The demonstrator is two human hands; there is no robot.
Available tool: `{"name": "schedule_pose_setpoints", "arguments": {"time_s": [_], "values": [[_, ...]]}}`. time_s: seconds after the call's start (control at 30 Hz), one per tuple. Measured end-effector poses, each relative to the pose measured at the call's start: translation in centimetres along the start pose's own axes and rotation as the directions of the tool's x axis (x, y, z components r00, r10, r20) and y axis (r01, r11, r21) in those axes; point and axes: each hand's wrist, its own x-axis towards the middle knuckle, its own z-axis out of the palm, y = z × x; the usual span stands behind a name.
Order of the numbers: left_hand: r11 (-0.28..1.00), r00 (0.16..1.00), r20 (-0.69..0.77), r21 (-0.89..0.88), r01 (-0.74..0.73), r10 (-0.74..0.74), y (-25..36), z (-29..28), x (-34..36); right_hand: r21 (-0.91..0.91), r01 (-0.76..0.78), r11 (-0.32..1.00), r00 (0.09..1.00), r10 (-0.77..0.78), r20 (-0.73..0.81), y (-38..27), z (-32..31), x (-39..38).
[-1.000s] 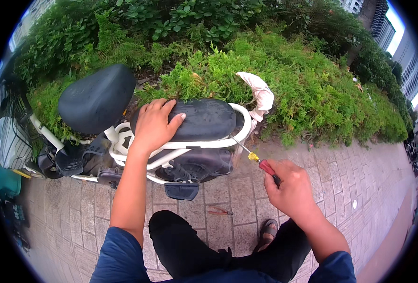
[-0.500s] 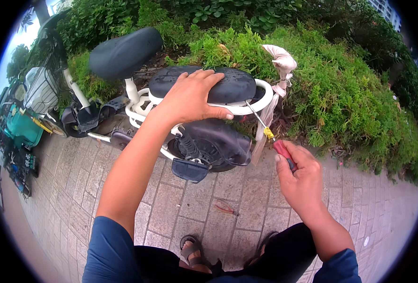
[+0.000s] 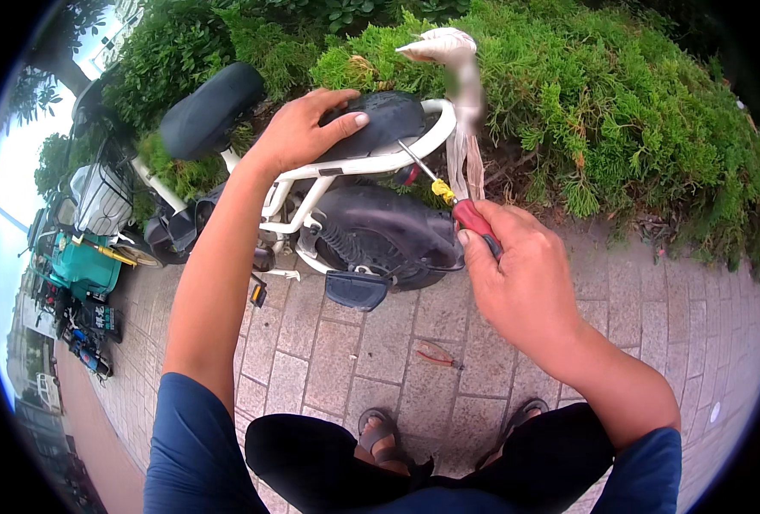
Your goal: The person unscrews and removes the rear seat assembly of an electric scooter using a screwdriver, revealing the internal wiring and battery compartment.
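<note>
Left hand [image 3: 311, 133] has shifted forward along the black rear seat [image 3: 388, 116] of a white-framed bike [image 3: 376, 162], leaving its back end uncovered.
Fingers spread, it rests unclosed; the right hand [image 3: 521, 265] grips one screwdriver [image 3: 442, 191], its tip by that seat's lower rear edge. Counted: two hands, two seats including a front seat [image 3: 213, 111], one pair of pliers [image 3: 436, 354] on paving [image 3: 380, 343].

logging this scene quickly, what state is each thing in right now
left hand, open, resting on the rear seat
right hand, closed around the screwdriver
screwdriver, slanting, tip at the white frame by the rear seat
rear seat, under the left hand
bike, standing on the paving
footrest, jutting out
pliers, lying on the paving
</note>
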Motion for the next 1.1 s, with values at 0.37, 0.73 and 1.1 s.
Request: {"name": "schedule_pose_setpoints", "arguments": {"time_s": [0.37, 0.73, 1.1], "values": [[1.000, 0.998, 0.065, 0.019, -0.008, 0.006, -0.4, 2.5, 1.3, 0.035, -0.014, 0.999, 0.998, 0.012, 0.062, 4.0, 3.5, -1.3], [0.927, 0.927, -0.032, -0.026, 0.373, -0.374, -7.7, 1.3, 1.8, -0.480, 0.421, 0.770, 0.896, -0.270, 0.352, -1.7, -8.1, 9.3], [0.933, 0.943, -0.043, 0.141, 0.332, -0.329, -7.6, 1.8, 1.8, -0.673, 0.579, 0.461, 0.715, 0.110, 0.690, -14.2, -2.9, 18.6]]}}
